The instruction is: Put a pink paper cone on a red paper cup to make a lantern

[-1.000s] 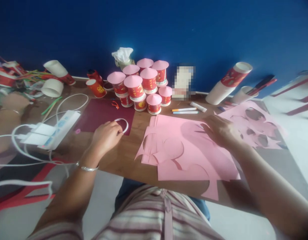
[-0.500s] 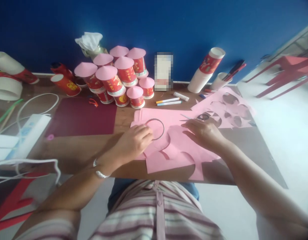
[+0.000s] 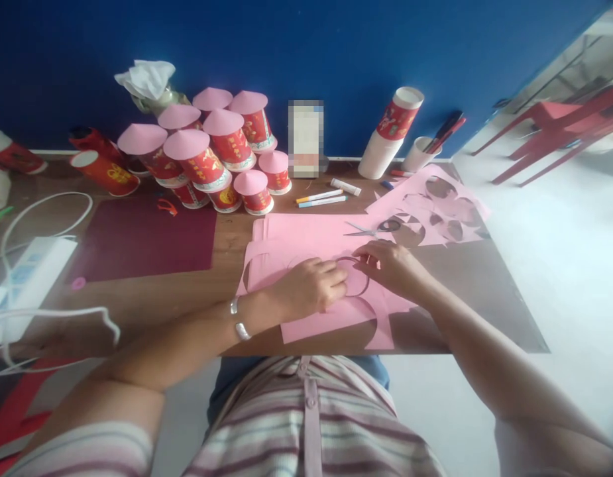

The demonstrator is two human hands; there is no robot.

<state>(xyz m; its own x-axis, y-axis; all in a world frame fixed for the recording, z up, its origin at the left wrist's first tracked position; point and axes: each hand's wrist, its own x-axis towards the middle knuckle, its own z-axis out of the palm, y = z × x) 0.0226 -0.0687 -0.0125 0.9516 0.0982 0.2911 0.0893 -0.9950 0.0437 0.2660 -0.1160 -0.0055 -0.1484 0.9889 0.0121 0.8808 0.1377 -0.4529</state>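
Pink paper sheets [image 3: 311, 228] lie overlapping on the brown table, some with curved cuts. A thin dark ring [image 3: 368, 281] rests over the lower sheets, between my two hands. My left hand [image 3: 319, 283] is closed on the ring's left side, fingers bent together. At the ring's upper right, my right hand [image 3: 383, 262] has its thumb and fingertips pinched at the rim. Open-bladed scissors [image 3: 368, 230] lie just beyond my right hand, touching neither hand.
Red cups with pink cone tops [image 3: 187, 149] stand at the back left. Markers [image 3: 322, 201], stacked cups [image 3: 386, 146] and a pen cup [image 3: 422, 156] are behind the paper. Cut pink scraps [image 3: 430, 212] lie right, a dark red sheet [image 3: 152, 235] left.
My left hand has carried the ring right and nearer my body. My right hand has come off the scissors and moved to the ring. The view has shifted slightly.
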